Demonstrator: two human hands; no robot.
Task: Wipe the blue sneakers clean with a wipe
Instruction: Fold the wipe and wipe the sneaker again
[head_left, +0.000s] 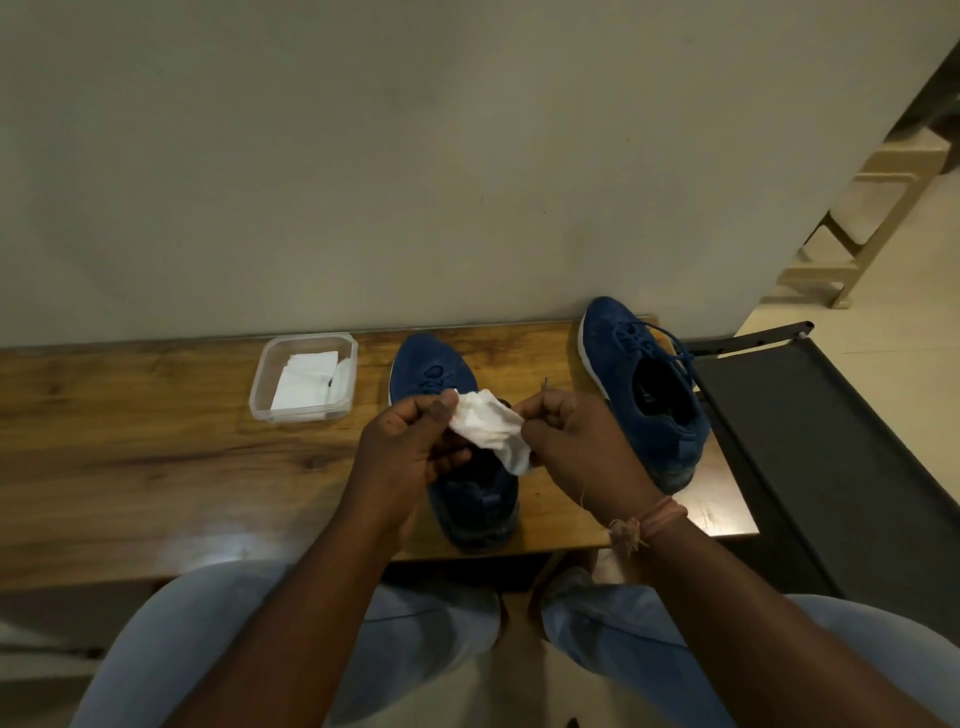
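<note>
Both the left hand (410, 441) and right hand (571, 441) pinch a crumpled white wipe (488, 428) above the nearer blue sneaker (441, 374) on the wooden table (130, 441), the other sneaker (644, 384) to its right, while a clear plastic container (265, 384) to the left holds folded white wipes (306, 382).

Both hands hold a crumpled white wipe (488, 426) above a wooden tabletop (156, 452): the left hand (410, 447) pinches its left end, the right hand (576, 447) its right end, and a tail of the wipe hangs down between them. Directly beneath stands a blue suede sneaker (441, 374), toe toward the pale wall (415, 156). A second blue sneaker with loose laces (639, 384) sits to the right, near the table's edge. Left of the shoes lies a clear plastic container (304, 376) holding folded white wipes (306, 384). A braided thread band (649, 522) circles the right wrist
</note>
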